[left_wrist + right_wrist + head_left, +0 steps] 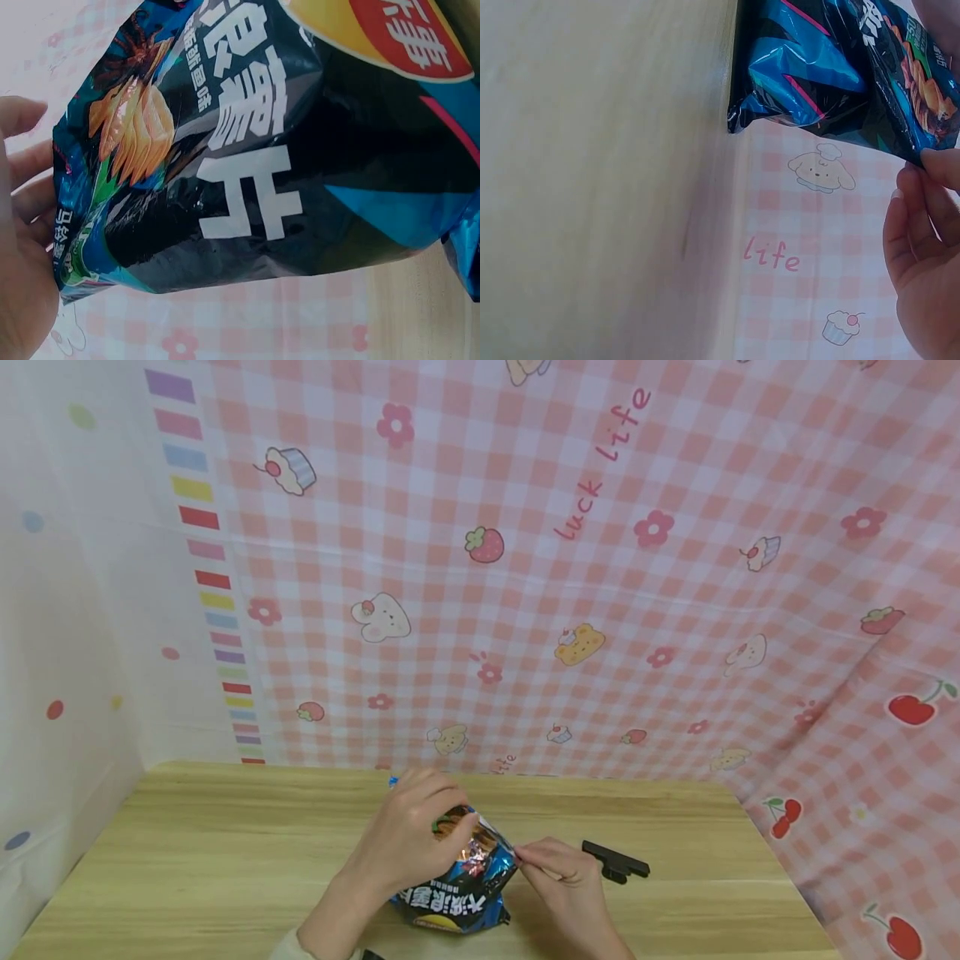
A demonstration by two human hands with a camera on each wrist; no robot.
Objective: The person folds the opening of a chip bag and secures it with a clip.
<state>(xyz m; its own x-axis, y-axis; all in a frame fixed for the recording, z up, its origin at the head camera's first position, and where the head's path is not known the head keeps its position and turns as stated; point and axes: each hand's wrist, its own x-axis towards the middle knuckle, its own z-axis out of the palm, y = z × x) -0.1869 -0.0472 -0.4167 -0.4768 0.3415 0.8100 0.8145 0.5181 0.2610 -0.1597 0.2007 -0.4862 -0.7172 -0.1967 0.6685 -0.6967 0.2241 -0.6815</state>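
A black and blue bag of potato chips (450,897), with white lettering and a picture of chips, stands tilted on the table between both hands. My left hand (416,827) reaches over its upper left side and grips the top edge, hiding part of the front. In the left wrist view the left hand (26,240) is at the bag's end beside the chip picture (135,131). My right hand (566,881) pinches the right end of the top edge. Thumb and forefinger meet on that corner of the chip bag (810,67) in the right wrist view, where the right hand (930,232) shows.
On the wooden table (225,852), just right of my right hand, lies a small black bar-shaped object (617,862). A pink checked cloth (480,610) hangs behind the table's back edge, and more cloth (900,793) closes off the right side.
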